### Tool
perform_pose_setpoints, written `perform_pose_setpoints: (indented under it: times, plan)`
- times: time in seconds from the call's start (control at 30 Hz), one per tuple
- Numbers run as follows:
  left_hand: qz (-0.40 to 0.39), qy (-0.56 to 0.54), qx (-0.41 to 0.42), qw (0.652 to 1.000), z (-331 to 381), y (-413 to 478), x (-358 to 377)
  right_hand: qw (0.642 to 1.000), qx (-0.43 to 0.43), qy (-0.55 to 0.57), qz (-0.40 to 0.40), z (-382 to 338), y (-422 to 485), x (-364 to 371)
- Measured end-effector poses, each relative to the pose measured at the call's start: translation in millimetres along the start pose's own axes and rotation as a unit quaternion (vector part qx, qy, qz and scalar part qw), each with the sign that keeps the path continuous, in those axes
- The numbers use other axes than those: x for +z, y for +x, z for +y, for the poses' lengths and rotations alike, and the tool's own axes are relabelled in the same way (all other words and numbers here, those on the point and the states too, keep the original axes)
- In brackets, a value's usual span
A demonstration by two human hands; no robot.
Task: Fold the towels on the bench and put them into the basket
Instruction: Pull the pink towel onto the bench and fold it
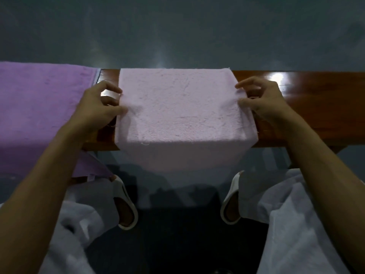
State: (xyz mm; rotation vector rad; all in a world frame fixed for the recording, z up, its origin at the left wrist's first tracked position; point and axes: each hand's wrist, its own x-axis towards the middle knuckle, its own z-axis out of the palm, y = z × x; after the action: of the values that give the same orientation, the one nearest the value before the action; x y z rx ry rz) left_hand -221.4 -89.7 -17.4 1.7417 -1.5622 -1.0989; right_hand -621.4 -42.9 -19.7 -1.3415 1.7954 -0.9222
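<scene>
Head: purple towel [39, 107] nr pink towel [177, 103]

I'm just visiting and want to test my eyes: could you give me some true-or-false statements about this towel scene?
Both hands pinch the pale pink terry towel, the left hand at its left edge, the right hand at its right edge. True.
The pink towel lies on the floor. False: it drapes over the glossy brown wooden bench.
A purple terry towel lies left of the pink one. True.
A basket stands on the bench. False: no basket is in view.
The person wears black boots. False: white slippers.
</scene>
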Motion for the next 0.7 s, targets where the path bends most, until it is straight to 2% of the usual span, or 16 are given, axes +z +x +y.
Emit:
perform_pose_setpoints:
  times: [0.1, 0.2, 0.4, 0.57, 0.7]
  plan:
    - [-0.042, 0.035, 0.043, 0.998, -1.3, -5.2, 1.5, 0.999, 0.004, -0.038, -0.022, 0.9, -2.7, -1.2]
    - [-0.060, 0.050, 0.049, 0.996, -3.3, -4.6, 2.2, 0.999, 0.001, -0.046, -0.010, 0.6, -3.5, -1.6]
    - [0.017, 0.064, 0.046, 0.997, -5.5, 0.0, -1.7, 1.000, -0.002, -0.024, 0.013, 0.7, -2.8, -4.6]
    - [0.053, 0.115, 0.075, 0.989, -5.7, -0.1, -7.6, 0.998, -0.049, -0.036, 0.036, 2.5, -1.3, -2.1]
    - [0.086, 0.138, 0.104, 0.981, -5.5, -0.3, -7.0, 0.983, -0.108, -0.117, 0.087, 1.7, -0.7, -0.7]
